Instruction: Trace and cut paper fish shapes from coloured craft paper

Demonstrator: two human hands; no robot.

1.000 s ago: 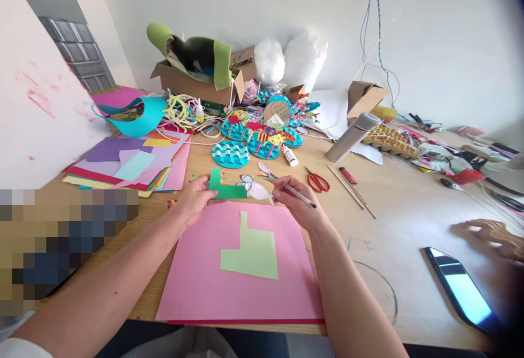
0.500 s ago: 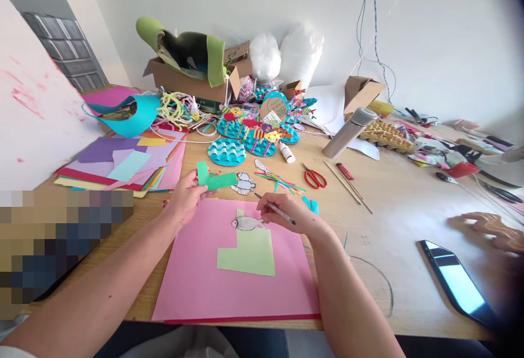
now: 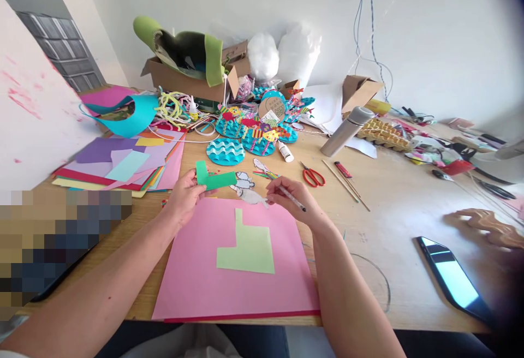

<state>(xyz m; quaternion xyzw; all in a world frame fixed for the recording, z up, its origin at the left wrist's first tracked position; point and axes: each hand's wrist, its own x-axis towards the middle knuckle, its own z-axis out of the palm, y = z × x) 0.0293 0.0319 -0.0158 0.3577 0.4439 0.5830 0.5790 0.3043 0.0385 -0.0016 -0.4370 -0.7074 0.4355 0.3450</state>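
My left hand point(image 3: 186, 194) is closed on an L-shaped piece of green paper point(image 3: 219, 181), raised just past the far left corner of a pink sheet point(image 3: 188, 276). My right hand point(image 3: 297, 200) has a pen point(image 3: 291, 198) between its fingers, and its fingertips pinch the tail of a white paper fish cutout point(image 3: 251, 196). The fish hangs over the pink sheet's far edge, close to other paper fish cutouts point(image 3: 244, 180) on the table. A light green paper offcut point(image 3: 251, 249) with a stepped outline lies flat on the pink sheet.
Beyond my hands are a blue wavy-striped disc point(image 3: 225, 151), a white glue bottle point(image 3: 285, 151), red-handled pliers point(image 3: 313, 175) and a steel flask point(image 3: 347, 131). Coloured paper point(image 3: 98, 150) is stacked at left. A phone point(image 3: 452, 276) lies at right.
My right hand has moved away from me and slightly right, carrying the paper fish off the light green paper to the sheet's far edge. My left hand is nearly unmoved.
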